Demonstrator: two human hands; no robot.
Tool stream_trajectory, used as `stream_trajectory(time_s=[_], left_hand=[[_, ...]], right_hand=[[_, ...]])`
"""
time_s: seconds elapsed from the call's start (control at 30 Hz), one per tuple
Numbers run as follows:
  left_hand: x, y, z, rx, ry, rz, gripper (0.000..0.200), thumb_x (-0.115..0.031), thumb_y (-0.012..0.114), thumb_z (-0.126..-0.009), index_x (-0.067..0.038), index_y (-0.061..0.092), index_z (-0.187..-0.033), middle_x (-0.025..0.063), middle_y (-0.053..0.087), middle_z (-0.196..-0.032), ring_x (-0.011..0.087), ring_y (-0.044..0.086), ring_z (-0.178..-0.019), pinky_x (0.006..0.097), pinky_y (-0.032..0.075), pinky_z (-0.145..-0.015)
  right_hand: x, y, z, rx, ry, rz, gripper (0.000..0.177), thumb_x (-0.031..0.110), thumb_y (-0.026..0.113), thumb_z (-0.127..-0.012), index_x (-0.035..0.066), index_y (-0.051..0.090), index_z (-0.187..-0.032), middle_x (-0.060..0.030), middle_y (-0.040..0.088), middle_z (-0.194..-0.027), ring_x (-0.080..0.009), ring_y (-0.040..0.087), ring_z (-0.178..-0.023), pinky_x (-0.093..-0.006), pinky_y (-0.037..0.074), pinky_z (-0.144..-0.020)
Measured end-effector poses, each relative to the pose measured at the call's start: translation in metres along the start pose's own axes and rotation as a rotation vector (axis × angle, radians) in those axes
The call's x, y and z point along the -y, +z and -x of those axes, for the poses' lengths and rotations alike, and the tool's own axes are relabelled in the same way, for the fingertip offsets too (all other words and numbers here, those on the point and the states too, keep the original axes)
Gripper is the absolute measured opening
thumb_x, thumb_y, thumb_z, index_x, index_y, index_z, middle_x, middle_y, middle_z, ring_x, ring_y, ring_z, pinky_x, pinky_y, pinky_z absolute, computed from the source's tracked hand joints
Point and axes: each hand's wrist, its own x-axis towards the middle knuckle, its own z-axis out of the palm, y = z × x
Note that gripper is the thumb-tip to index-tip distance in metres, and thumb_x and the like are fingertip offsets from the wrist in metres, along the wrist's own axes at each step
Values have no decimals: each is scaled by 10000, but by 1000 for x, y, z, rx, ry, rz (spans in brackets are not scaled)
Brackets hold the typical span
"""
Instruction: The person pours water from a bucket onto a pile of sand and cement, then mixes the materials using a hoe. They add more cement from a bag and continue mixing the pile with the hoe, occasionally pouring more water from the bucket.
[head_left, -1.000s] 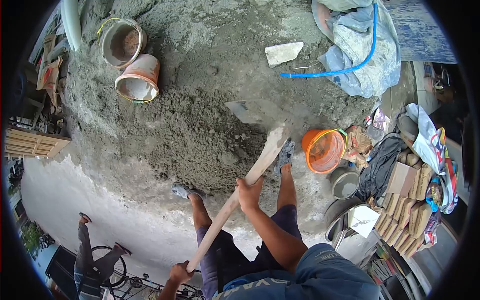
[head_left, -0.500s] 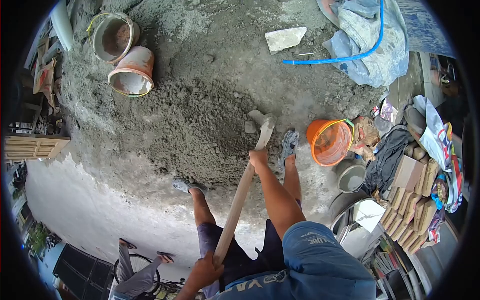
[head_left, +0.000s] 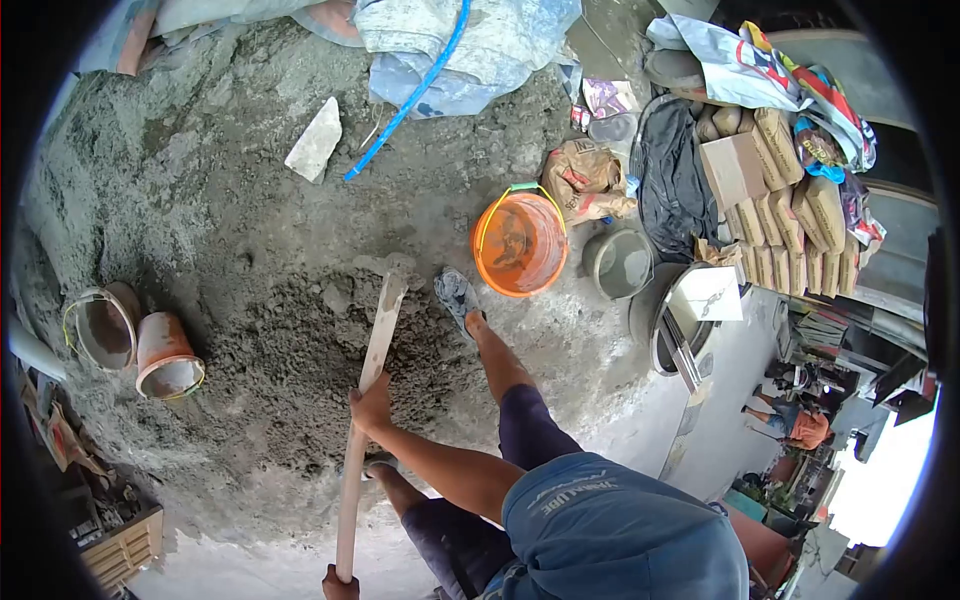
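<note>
A long wooden-handled hoe (head_left: 368, 395) slants up into a heap of wet grey mortar (head_left: 290, 370). Its head end is caked in mortar, and the blade is mostly hidden there. Partway along the handle, my right hand (head_left: 371, 402) is wrapped round the wood. Down at the handle's lower end, my left hand (head_left: 341, 584) grips it, partly cut off by the frame's bottom edge. My feet stand beside the heap, one in a mortar-covered shoe (head_left: 456, 294).
An orange bucket (head_left: 518, 245) and a grey bucket (head_left: 620, 264) stand to the right. Two more buckets (head_left: 168, 358) lie left. A pale block (head_left: 316, 141), blue hose (head_left: 415, 92) and tarp (head_left: 520, 45) are at the back. Stacked sacks (head_left: 800, 215) fill the right; a person (head_left: 803, 428) is farther off.
My view has turned to the right, so the buckets, hose and sacks appear farther left. Both hands stay on the hoe, whose handle now stands steeper in view.
</note>
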Motion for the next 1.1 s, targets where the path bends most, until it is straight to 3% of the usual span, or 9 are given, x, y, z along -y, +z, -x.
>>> stream_trajectory(time_s=[0.13, 0.23, 0.37, 0.53, 0.6, 0.7, 0.8, 0.87, 1.1], left_hand=[[-80, -62, -15, -103, 57, 80, 232, -131, 620, -771, -22, 533, -957, 228, 601, -684, 397, 580, -593, 467, 457, -533], [-171, -112, -22, -260, 13, -47, 199, -125, 599, -785, -22, 530, -941, 224, 582, -642, 418, 535, -552, 492, 412, -510], [-318, -175, -11, -385, -92, -69, 181, -160, 611, -816, -1, 540, -864, 193, 573, -617, 341, 530, -522, 456, 421, -522], [-416, -251, -42, -241, -244, -235, 211, -154, 640, -800, -1, 569, -926, 230, 597, -813, 343, 578, -660, 433, 451, -554], [-258, -309, -91, -85, 528, -1129, 396, -138, 677, -711, -106, 615, -1101, 194, 544, -1190, 394, 544, -1040, 476, 499, -835], [-251, -368, -125, -110, 492, -948, 418, -134, 673, -718, -125, 614, -1131, 185, 546, -1193, 378, 519, -1081, 509, 448, -919], [-315, -392, -150, 128, 363, -1140, 432, -266, 616, -828, 24, 571, -1145, 258, 599, -1082, 378, 592, -929, 482, 452, -767], [-450, -336, -104, -105, -106, -683, 493, -345, 612, -828, 29, 568, -1147, 243, 622, -1014, 379, 597, -875, 478, 453, -763], [-379, -347, -116, -96, 25, -735, 532, -404, 599, -859, 38, 546, -1149, 239, 591, -1025, 397, 577, -901, 473, 467, -771]], right_hand=[[60, -33, -38, 386, -117, 151, 700, 278, 585, -909, -75, 170, -1348, -297, 564, -1059, -394, 631, -870, -471, 539, -707], [91, -80, -87, 469, -400, 363, 639, 356, 572, -913, -60, 350, -1345, -244, 533, -1190, -362, 558, -1076, -473, 470, -893], [132, -238, -244, -382, -872, 327, 495, 329, 658, -838, -52, 488, -1105, -244, 511, -1141, -391, 482, -1102, -453, 417, -928], [120, -519, -413, -751, -268, 869, 732, 441, 694, -752, 17, 413, -1278, -182, 351, -1384, -344, 337, -1285, -447, 352, -1018], [112, -583, -444, -778, -87, 939, 860, 540, 706, -703, 30, 394, -1321, -172, 298, -1439, -327, 278, -1339, -431, 329, -1049], [117, -608, -454, -769, 324, 563, 992, 618, 722, -641, 34, 366, -1359, -180, 353, -1424, -328, 322, -1332, -423, 341, -1052], [78, -611, -474, -438, 409, 472, 1021, 658, 741, -589, 42, 410, -1333, -147, 459, -1363, -322, 432, -1265, -405, 384, -1027], [62, -604, -472, -540, 375, 573, 825, 593, 725, -656, 102, 493, -1277, -124, 569, -1252, -306, 547, -1153, -395, 450, -959], [76, -626, -441, -405, -205, 638, 393, 302, 738, -733, 149, 607, -1071, -142, 669, -952, -334, 628, -943, -427, 486, -824]])
